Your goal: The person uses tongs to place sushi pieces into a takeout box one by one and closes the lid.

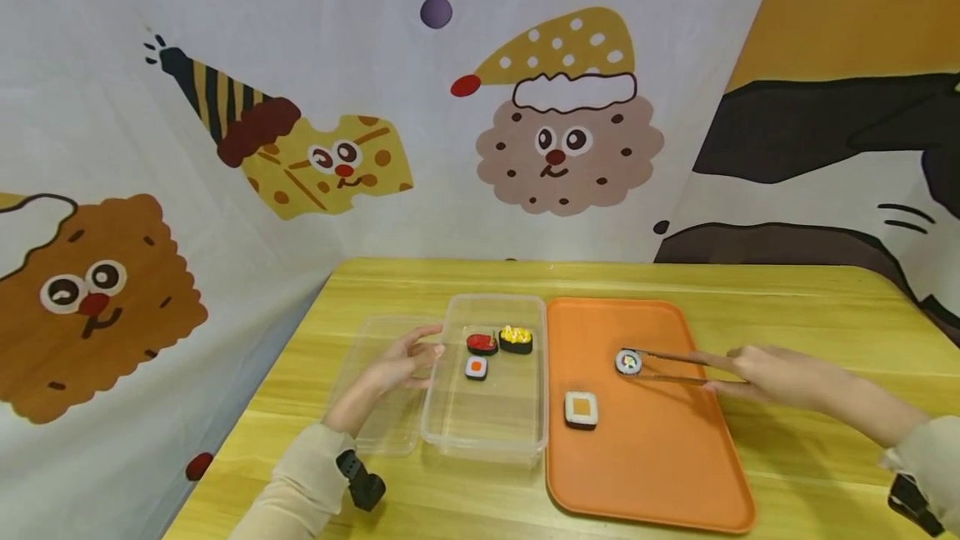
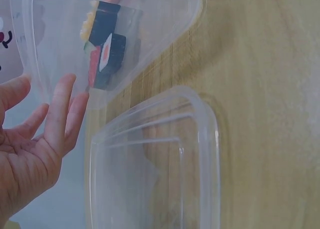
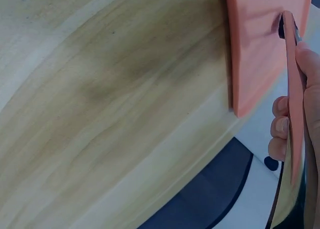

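Note:
My right hand [image 1: 776, 377] grips wooden tongs [image 3: 295, 94] over the orange tray [image 1: 645, 457]. Between the tong tips is a round sushi roll [image 1: 628, 362] with a white rim and coloured centre; whether it is lifted off the tray, I cannot tell. A square sushi piece [image 1: 581, 409] with a yellow middle lies on the tray, nearer to me. My left hand [image 1: 401, 362], fingers spread and loosely bent, is at the left rim of the clear plastic container [image 1: 480, 419]. Inside sit a red-topped sushi [image 1: 482, 344], a yellow-topped sushi [image 1: 516, 340] and a small roll with an orange centre [image 1: 476, 368].
A clear lid [image 2: 182, 189] lies on the wooden table [image 1: 262, 457], left of the container and partly under my left forearm. The tray stands directly against the container's right side. Behind the table hangs a cartoon-printed cloth [image 1: 375, 40].

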